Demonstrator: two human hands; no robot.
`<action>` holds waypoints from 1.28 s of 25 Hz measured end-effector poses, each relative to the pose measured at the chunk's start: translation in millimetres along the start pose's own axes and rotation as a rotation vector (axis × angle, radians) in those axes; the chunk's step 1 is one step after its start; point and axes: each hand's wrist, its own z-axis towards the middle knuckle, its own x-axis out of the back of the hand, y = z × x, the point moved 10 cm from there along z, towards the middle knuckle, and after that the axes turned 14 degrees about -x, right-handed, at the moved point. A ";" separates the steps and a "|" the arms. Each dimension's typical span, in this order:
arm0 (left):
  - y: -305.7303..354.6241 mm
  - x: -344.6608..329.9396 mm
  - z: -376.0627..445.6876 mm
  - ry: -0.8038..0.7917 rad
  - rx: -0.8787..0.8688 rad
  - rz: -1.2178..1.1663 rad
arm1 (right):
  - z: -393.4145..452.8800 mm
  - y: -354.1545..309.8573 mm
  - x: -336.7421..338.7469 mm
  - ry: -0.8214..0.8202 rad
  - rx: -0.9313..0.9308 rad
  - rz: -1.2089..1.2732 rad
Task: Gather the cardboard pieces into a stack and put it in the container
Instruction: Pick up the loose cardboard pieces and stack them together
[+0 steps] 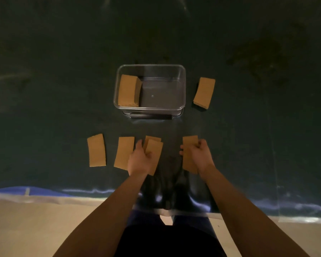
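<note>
A clear plastic container [182, 86] stands at the table's middle with a cardboard stack [127, 90] in its left end. Another cardboard stack [204, 92] lies on the table to its right. In the near row, one flat cardboard piece [97, 150] lies at the left and a second [123, 152] beside it. My left hand [138, 159] grips a cardboard piece [155, 152] lying over another piece [150, 139]. My right hand [200, 154] grips a separate cardboard piece [188, 145] to the right.
The dark table covering [63, 89] spreads wide around the container. Its near edge [100, 192] runs across the lower view, with pale floor [35, 229] below. A dark smudge [258, 52] marks the far right.
</note>
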 end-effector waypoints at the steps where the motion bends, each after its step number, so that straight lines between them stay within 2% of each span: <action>1: -5.1 -0.6 -0.7 -0.034 0.020 0.029 | -0.8 2.2 -11.1 -0.061 -0.033 0.045; 6: 2.2 -4.6 -0.8 0.020 0.002 0.067 | -7.0 1.5 -27.1 -0.117 -0.072 0.090; 9: -7.1 6.7 0.7 0.062 0.038 -0.114 | -8.7 -1.2 -24.6 -0.112 -0.060 0.128; 11: -37.7 32.1 1.8 0.143 0.118 -0.187 | -8.7 -3.2 -23.8 -0.100 -0.046 0.123; 12: -55.7 43.0 2.6 0.156 0.171 -0.164 | -8.5 -1.6 -26.6 -0.117 -0.064 0.137; 14: -76.9 51.2 4.2 0.067 0.230 -0.051 | -8.9 1.2 -36.4 -0.156 -0.091 0.163; 18: -46.9 49.2 5.0 0.034 0.110 0.045 | -13.4 0.2 -59.8 -0.158 -0.060 0.109; 19: -35.5 43.5 3.8 0.004 0.062 -0.032 | -16.3 -0.1 -68.5 -0.200 -0.056 0.102; 20: -28.0 32.9 2.4 -0.034 0.052 -0.245 | -20.3 0.6 -79.6 -0.272 -0.070 0.115; 22: -8.3 4.4 -12.4 -0.183 0.144 -0.829 | -30.1 3.2 -102.9 -0.430 -0.134 0.132; 23: 2.8 -3.8 -19.3 -0.238 0.153 -0.961 | -33.9 2.8 -112.6 -0.486 -0.148 0.136; 24: 11.6 -5.0 -20.1 -0.246 0.117 -0.982 | -35.9 0.6 -122.0 -0.529 -0.148 0.149; 25: 15.9 -1.5 -16.7 -0.225 0.060 -0.897 | -36.5 -2.1 -128.7 -0.553 -0.146 0.170; 27: 19.3 23.1 -7.7 -0.089 -0.127 -0.520 | -38.0 -4.6 -136.9 -0.554 -0.175 0.216; 29: 26.2 48.2 -8.7 -0.004 -0.332 -0.331 | -37.6 -5.3 -137.9 -0.510 -0.210 0.248; 32: 44.8 42.8 -26.8 -0.242 -0.744 -0.169 | -37.8 -15.4 -136.8 -0.387 -0.170 0.219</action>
